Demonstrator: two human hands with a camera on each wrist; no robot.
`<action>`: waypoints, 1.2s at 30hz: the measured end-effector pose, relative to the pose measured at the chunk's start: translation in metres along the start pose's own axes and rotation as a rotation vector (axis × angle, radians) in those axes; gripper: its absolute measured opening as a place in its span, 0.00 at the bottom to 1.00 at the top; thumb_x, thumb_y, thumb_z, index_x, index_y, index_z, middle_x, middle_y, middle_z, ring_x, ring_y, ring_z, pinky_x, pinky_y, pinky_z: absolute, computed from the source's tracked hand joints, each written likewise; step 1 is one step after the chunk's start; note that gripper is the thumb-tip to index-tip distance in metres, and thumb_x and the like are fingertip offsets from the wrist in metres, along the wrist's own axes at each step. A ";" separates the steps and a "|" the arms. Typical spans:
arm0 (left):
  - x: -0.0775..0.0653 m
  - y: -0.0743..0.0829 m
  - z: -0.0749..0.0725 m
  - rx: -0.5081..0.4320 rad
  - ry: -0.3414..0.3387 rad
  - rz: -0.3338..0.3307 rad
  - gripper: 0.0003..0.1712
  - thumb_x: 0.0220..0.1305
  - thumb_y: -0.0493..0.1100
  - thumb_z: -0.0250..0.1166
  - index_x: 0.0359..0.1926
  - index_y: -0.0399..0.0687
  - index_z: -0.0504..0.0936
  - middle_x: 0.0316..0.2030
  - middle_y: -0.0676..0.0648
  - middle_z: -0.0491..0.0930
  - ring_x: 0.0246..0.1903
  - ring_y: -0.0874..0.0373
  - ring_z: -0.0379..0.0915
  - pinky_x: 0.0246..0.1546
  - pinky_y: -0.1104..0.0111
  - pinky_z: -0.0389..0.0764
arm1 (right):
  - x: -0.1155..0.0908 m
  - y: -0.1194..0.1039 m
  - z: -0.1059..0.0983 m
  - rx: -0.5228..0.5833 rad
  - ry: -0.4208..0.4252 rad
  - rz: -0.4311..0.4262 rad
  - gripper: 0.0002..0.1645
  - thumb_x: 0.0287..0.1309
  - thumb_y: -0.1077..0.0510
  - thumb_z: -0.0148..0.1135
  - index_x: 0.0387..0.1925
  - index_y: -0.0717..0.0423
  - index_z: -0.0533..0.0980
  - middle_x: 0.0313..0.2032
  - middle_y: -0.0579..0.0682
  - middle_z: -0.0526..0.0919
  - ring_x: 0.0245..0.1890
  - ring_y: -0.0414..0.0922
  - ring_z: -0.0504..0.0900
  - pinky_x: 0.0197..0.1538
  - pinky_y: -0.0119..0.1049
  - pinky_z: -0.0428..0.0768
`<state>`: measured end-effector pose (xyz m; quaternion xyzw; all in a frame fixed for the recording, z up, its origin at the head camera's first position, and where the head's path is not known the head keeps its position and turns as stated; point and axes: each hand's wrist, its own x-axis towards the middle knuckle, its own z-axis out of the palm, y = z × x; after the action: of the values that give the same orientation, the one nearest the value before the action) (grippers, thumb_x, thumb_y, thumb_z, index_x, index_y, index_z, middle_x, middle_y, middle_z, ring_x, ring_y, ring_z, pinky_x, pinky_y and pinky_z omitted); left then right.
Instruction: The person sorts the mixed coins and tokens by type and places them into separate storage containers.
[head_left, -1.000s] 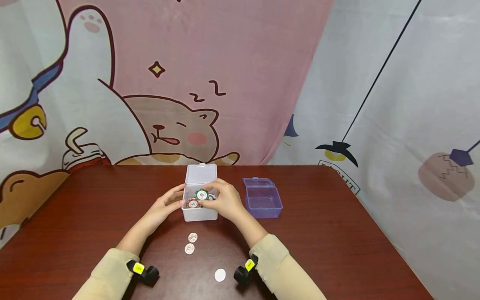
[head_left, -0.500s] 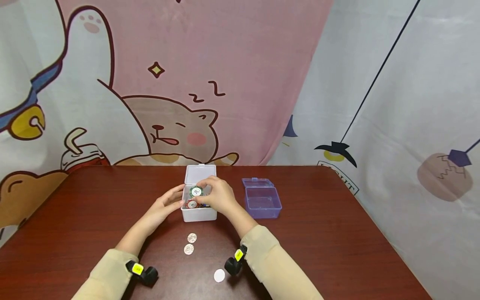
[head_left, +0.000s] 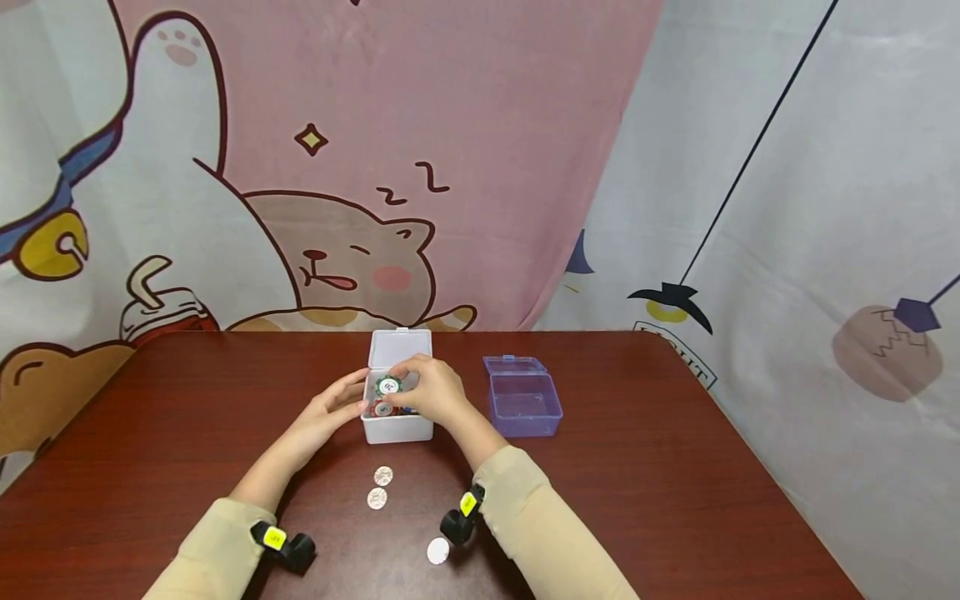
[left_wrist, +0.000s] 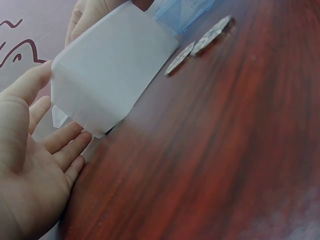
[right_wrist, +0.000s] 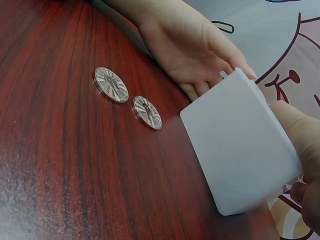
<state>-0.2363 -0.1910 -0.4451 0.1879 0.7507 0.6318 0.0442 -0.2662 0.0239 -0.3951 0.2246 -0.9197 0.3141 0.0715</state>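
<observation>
A white plastic box (head_left: 397, 429) stands with its lid (head_left: 401, 348) up, holding several poker chips, among them a red one (head_left: 383, 409). My right hand (head_left: 435, 390) reaches over the box's right side and pinches a green-edged poker chip (head_left: 388, 385) between thumb and fingers above the others. On the box's left side my left hand (head_left: 322, 421) rests with fingers extended, its thumb at the rim. From the left wrist view, those fingers (left_wrist: 65, 145) lie along the wall of the box. The box wall hides the chips in both wrist views.
A translucent purple box (head_left: 525, 408) with its lid raised stands right of the white one. Two patterned silver coins (head_left: 383, 476) lie in front of the white box, and a plain white disc (head_left: 438, 551) is nearer the front. A printed cloth (head_left: 525, 167) hangs behind the table.
My right hand has moved left over the white box, carrying the green-edged poker chip towards the box's left side. My left hand has stayed in place.
</observation>
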 end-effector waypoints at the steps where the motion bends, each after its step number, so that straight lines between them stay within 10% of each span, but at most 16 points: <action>1: 0.000 0.000 0.000 0.000 0.000 0.000 0.33 0.68 0.41 0.59 0.71 0.46 0.60 0.62 0.33 0.67 0.60 0.41 0.63 0.58 0.46 0.59 | 0.000 0.000 0.000 -0.002 -0.003 0.000 0.21 0.41 0.45 0.77 0.41 0.42 0.85 0.38 0.33 0.81 0.40 0.38 0.80 0.37 0.31 0.72; 36: 0.001 0.000 0.000 -0.008 0.001 -0.017 0.33 0.68 0.42 0.59 0.71 0.47 0.59 0.63 0.33 0.66 0.62 0.41 0.61 0.59 0.45 0.58 | -0.008 -0.005 -0.016 0.064 -0.106 -0.006 0.25 0.49 0.43 0.72 0.49 0.45 0.83 0.42 0.39 0.83 0.30 0.34 0.75 0.31 0.30 0.72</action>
<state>-0.2367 -0.1904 -0.4453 0.1809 0.7497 0.6346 0.0500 -0.2570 0.0327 -0.3822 0.2456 -0.9111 0.3307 0.0164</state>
